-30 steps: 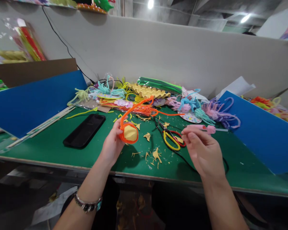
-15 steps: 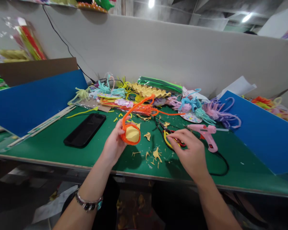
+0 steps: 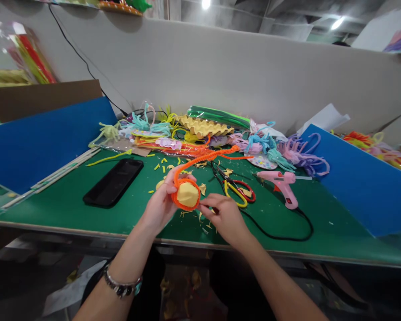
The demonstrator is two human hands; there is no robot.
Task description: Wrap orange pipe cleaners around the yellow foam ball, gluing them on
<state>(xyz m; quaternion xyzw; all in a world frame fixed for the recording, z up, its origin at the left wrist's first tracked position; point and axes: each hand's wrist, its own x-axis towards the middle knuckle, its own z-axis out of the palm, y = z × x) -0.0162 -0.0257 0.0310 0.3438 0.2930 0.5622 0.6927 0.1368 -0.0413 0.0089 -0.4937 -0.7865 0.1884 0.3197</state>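
Note:
My left hand [image 3: 162,203] is closed around a yellow egg-carton cup [image 3: 188,194] edged with orange pipe cleaner [image 3: 178,204]. A long orange length of it arcs from the rim up and to the right. My right hand [image 3: 224,217] is pinched at the cup's right edge, its fingertips against or very close to the orange rim. Whatever lies between those fingers is hidden. Just beyond the right hand are scissors [image 3: 235,192] with one yellow and one red handle loop. Torn yellow scraps [image 3: 202,189] are scattered around the cup.
A pink glue gun [image 3: 285,186] lies at the right, its black cord curling toward the front. At the left are a black phone [image 3: 113,183] and thin sticks [image 3: 62,174]. Bundled pipe cleaners [image 3: 267,145] and egg-carton strips [image 3: 203,127] line the back. Blue boards [image 3: 364,183] flank the green table.
My right hand has moved left from above the scissors to the cup's right edge. The cup has tilted slightly in my left hand, and its orange length has swung lower and to the right.

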